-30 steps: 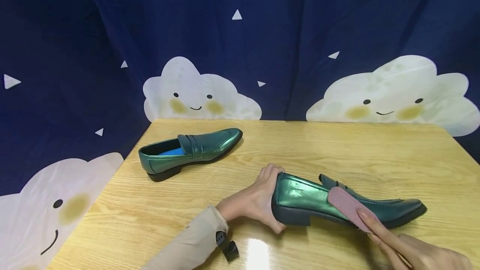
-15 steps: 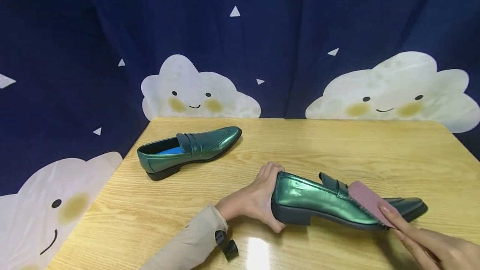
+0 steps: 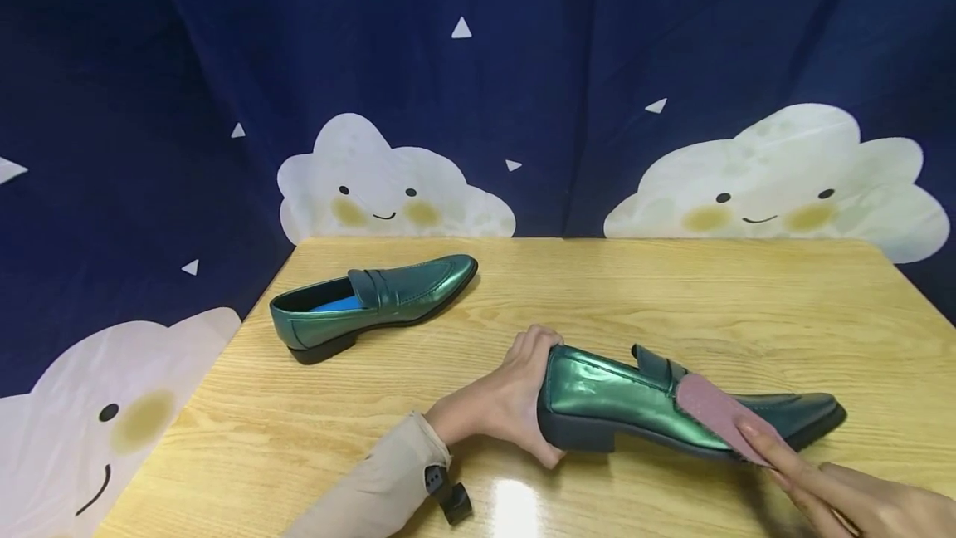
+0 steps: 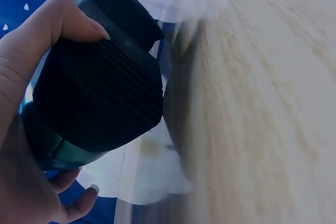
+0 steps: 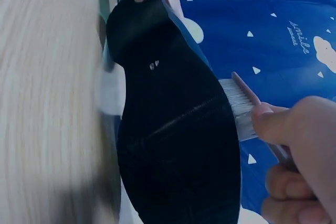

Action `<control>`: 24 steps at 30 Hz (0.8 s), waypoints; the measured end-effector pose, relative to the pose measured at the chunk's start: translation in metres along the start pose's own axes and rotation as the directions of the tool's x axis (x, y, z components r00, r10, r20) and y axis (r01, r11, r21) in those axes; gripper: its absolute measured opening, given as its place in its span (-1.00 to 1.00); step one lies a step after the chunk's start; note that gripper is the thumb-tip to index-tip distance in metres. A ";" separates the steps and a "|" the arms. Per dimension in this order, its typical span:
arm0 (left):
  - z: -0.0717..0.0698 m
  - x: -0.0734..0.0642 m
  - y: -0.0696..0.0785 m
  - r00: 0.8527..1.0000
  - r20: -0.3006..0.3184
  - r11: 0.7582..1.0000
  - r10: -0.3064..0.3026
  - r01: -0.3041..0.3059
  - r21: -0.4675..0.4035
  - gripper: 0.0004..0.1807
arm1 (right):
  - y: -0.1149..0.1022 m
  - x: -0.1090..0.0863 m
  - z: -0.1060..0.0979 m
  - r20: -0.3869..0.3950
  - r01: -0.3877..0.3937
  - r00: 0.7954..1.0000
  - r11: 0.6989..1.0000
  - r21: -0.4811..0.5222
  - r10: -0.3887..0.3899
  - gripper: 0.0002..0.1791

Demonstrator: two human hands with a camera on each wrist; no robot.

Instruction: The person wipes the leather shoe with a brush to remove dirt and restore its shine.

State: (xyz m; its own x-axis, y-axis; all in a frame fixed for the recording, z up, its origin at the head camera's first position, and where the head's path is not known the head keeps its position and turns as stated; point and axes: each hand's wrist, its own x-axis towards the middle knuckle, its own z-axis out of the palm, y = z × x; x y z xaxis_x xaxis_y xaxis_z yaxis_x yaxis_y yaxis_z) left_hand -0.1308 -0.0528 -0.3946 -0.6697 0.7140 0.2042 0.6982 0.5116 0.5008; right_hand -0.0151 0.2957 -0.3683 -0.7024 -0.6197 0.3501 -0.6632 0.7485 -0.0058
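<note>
A metallic green loafer (image 3: 627, 397) with a black sole is gripped at its heel by my left hand (image 3: 508, 405), thumb under the heel and fingers over the back. In the left wrist view the thumb presses on the dark heel (image 4: 105, 82). My right hand (image 3: 844, 480) holds a pink shoe brush (image 3: 717, 409), its index finger along the back. The brush lies against the loafer's side, just ahead of the strap. Pale bristles (image 5: 239, 103) meet the shoe's edge in the right wrist view, where the black sole (image 5: 173, 108) faces the camera.
A matching green loafer (image 3: 381, 301) with a blue insole stands at the back left of the wooden table (image 3: 523, 289). Behind the table hangs a dark blue curtain (image 3: 448, 90) printed with white clouds. A black strap device (image 3: 448, 495) sits at my left cuff.
My right hand slid the brush along the loafer's side toward the toe, then a little back toward the heel. My left hand keeps its grip on the heel.
</note>
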 end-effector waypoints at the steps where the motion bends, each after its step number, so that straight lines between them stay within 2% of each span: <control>1: 0.000 0.000 0.000 1.000 0.000 1.000 -0.001 0.001 0.001 0.24 | -0.005 0.001 0.001 -0.016 -0.015 1.000 1.000 0.006 0.015 -0.29; 4: -0.001 -0.001 0.001 1.000 0.007 1.000 0.004 -0.004 -0.006 0.23 | -0.018 0.003 0.005 -0.044 -0.011 0.999 1.000 0.012 0.011 -0.40; 7: -0.001 -0.002 0.001 1.000 0.000 1.000 -0.003 0.003 -0.011 0.24 | -0.021 0.002 0.006 -0.048 -0.091 0.995 0.995 -0.035 0.089 -0.43; 9: -0.001 -0.002 0.001 1.000 -0.005 1.000 -0.015 0.015 -0.009 0.23 | -0.017 -0.001 0.004 -0.013 -0.160 0.987 0.984 -0.075 0.159 -0.38; 11: -0.001 -0.002 0.001 1.000 -0.006 1.000 -0.028 0.028 -0.012 0.23 | -0.010 -0.006 0.003 0.026 -0.232 0.971 0.968 -0.094 0.236 -0.25; 13: -0.001 -0.002 0.001 0.999 -0.002 0.999 -0.034 0.034 -0.014 0.23 | -0.001 -0.011 0.003 0.018 -0.264 0.964 0.962 -0.064 0.266 -0.14; 14: -0.001 -0.002 0.001 0.999 0.002 0.999 -0.035 0.035 -0.018 0.23 | 0.003 -0.014 0.004 -0.005 -0.263 0.965 0.964 -0.031 0.263 -0.16; 16: -0.001 -0.001 0.002 0.999 0.007 0.999 -0.036 0.036 -0.020 0.24 | 0.016 -0.019 0.005 -0.072 -0.199 0.976 0.977 0.075 0.205 -0.29; 17: -0.001 -0.001 0.002 0.999 0.008 0.999 -0.036 0.036 -0.021 0.24 | 0.026 -0.022 0.005 -0.099 -0.123 0.986 0.984 0.126 0.136 -0.39; 19: 0.000 -0.002 0.002 0.999 0.009 0.999 -0.036 0.036 -0.022 0.24 | 0.044 -0.031 0.006 -0.143 0.005 0.989 0.972 0.236 0.030 -0.44; 21: 0.000 -0.002 0.002 0.999 0.011 0.999 -0.037 0.038 -0.020 0.25 | 0.057 -0.040 0.007 -0.153 0.065 0.988 0.955 0.290 -0.021 -0.42; 24: 0.000 -0.003 0.002 0.999 0.013 0.999 -0.037 0.037 -0.012 0.25 | 0.063 -0.045 0.010 -0.189 0.080 0.982 0.938 0.337 -0.016 -0.40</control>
State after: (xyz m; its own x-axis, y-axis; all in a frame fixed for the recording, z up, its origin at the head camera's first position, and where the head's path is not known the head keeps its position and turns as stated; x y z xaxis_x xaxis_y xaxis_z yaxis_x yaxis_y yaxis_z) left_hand -0.1275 -0.0536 -0.3942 -0.6915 0.7010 0.1746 0.6699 0.5317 0.5182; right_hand -0.0276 0.3689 -0.3936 -0.6304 -0.5759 0.5205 -0.7654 0.5728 -0.2933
